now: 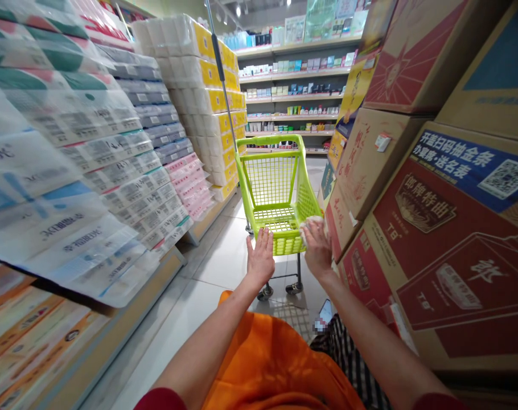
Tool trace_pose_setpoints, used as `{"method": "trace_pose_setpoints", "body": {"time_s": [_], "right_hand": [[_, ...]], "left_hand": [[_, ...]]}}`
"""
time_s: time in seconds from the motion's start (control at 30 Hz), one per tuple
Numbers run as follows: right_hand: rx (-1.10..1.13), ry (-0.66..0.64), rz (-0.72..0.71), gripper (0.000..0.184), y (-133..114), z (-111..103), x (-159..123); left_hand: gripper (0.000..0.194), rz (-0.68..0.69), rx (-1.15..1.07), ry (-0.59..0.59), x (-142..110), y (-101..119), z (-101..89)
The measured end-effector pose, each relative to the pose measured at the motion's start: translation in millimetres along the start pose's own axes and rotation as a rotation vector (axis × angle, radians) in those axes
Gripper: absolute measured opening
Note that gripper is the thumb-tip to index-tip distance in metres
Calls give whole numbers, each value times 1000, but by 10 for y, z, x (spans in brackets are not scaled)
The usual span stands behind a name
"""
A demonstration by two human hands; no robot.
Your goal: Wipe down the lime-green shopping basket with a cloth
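Observation:
A lime-green plastic shopping cart (274, 179) stands on wheels straight ahead of me, and nothing shows in its basket. My left hand (261, 256) rests on the near rim at the left, its fingers stretched out flat against the plastic. At the near right corner of the cart, my right hand (317, 247) presses a crumpled whitish cloth (313, 222) against the rim, with the fingers bent over it. Part of the cloth is hidden under that hand. A thin dark pole (221, 65) rises from the cart's far left corner.
Packs of tissue paper (88, 131) and toilet rolls (199, 97) are stacked along the left. Cardboard boxes (464, 228) rise close on my right. Shelves of small goods (293, 98) cross the far end. A phone (325, 312) shows low near my right forearm.

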State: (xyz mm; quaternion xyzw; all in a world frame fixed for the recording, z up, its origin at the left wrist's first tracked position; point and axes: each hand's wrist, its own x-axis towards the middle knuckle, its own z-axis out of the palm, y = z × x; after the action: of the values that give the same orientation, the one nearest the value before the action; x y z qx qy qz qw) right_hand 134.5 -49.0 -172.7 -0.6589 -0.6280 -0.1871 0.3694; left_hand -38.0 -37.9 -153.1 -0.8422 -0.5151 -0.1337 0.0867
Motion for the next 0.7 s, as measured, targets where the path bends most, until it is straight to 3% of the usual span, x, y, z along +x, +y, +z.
{"method": "trace_pose_setpoints", "body": {"time_s": [0.07, 0.13, 0.3, 0.5, 0.7], "right_hand": [[44, -43, -127, 38, -86, 27, -32], [54, -65, -162, 37, -74, 23, -36], [-17, 16, 88, 39, 75, -38, 14], [107, -109, -208, 38, -257, 52, -61], [12, -14, 66, 40, 30, -6, 25]], "left_hand": [[65, 3, -4, 0, -2, -4, -4], [65, 4, -7, -1, -6, -14, -3], [67, -2, -1, 3, -13, -23, 5], [66, 4, 5, -18, -16, -41, -58], [68, -22, -12, -19, -15, -51, -68]]}}
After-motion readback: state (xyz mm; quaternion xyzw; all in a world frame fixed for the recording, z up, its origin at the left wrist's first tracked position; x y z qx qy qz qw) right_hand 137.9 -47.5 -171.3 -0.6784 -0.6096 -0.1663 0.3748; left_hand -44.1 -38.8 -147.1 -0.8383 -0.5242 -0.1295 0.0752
